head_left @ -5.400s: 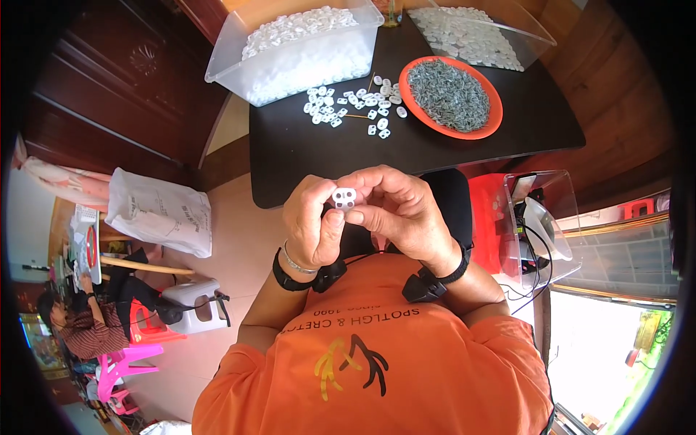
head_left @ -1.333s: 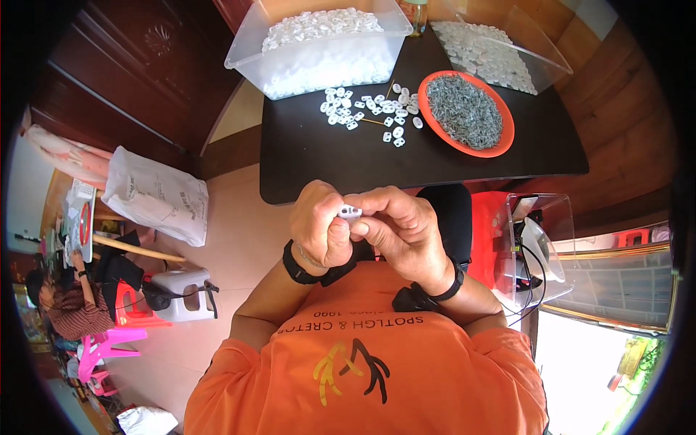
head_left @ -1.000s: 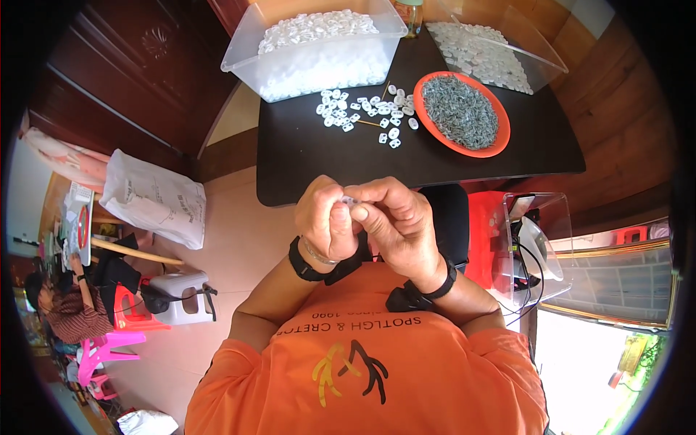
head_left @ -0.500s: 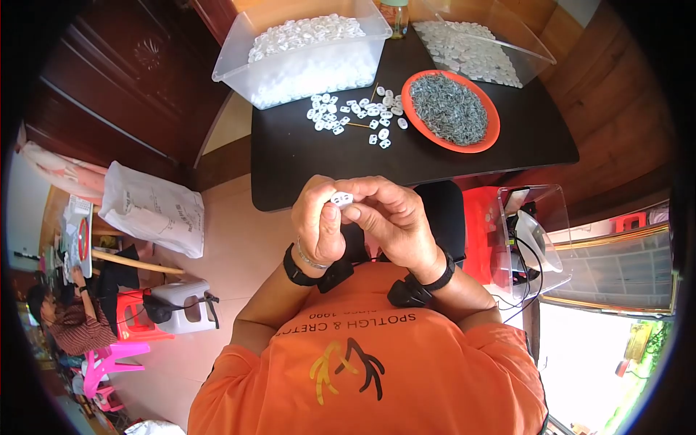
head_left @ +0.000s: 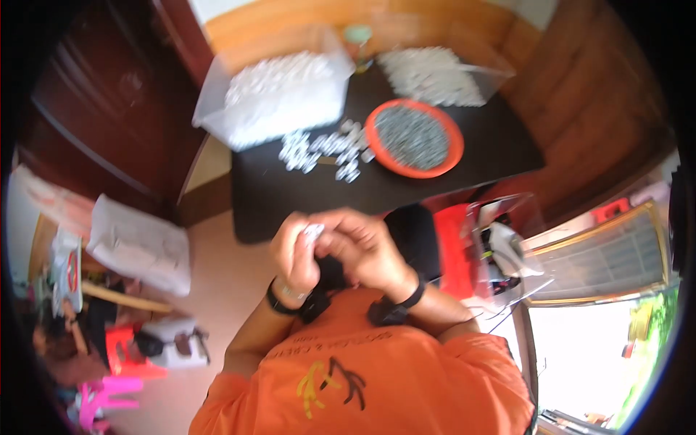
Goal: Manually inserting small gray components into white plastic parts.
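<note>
Both hands meet in front of the chest, just off the near edge of the black tabletop (head_left: 406, 192). The left hand (head_left: 293, 254) and right hand (head_left: 362, 246) pinch a small white plastic piece (head_left: 313, 232) between their fingertips. More loose white pieces (head_left: 326, 148) lie mid-tabletop beside a round orange tray of grey bits (head_left: 413, 138).

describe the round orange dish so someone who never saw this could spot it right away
Start at the black table at the top of the view. The orange dish sits on its right half, right of a scatter of small white parts and in front of two clear tubs. It is the only round, brightly rimmed container there, and it holds a grey filling, not white.
</note>
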Demonstrator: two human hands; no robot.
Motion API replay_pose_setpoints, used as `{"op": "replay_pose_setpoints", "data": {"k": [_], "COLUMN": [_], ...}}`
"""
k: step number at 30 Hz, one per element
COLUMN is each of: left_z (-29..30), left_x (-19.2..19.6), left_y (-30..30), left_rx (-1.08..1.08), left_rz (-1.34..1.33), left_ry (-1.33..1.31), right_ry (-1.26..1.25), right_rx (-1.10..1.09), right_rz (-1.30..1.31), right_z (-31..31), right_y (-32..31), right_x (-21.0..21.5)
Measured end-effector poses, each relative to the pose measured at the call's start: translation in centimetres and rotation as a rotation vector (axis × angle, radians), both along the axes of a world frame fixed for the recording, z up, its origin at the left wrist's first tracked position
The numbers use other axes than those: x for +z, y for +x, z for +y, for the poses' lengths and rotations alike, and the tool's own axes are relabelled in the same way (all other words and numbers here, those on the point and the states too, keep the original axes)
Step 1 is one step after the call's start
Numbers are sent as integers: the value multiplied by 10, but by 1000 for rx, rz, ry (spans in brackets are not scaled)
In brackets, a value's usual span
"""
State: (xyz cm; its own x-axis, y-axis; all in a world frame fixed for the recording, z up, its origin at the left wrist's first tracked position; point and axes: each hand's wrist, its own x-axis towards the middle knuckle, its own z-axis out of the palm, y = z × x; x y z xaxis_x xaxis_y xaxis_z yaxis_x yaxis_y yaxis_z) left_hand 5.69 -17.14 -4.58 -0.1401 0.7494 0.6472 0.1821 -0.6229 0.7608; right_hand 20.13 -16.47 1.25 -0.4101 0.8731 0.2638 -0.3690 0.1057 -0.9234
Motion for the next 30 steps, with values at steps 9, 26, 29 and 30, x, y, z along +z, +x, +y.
{"op": "replay_pose_setpoints", "data": {"k": [9,26,29,30], "left_z": [6,34,40,41], "left_x": [11,-3,-8,-8], "left_y": [-8,-49,-54,-53], "left_rx": [12,209,47,30], "left_rz": [267,103,-63,-75], "left_ry": [95,-174,-287,-298], "right_ry": [475,525,608,606], "right_rx": [-155,-247,-143,-133], "right_rz": [-404,-814,-1023,-1025], "right_z": [29,156,152,156], "right_y": [31,58,25,15], "right_x": [20,87,57,47]}}
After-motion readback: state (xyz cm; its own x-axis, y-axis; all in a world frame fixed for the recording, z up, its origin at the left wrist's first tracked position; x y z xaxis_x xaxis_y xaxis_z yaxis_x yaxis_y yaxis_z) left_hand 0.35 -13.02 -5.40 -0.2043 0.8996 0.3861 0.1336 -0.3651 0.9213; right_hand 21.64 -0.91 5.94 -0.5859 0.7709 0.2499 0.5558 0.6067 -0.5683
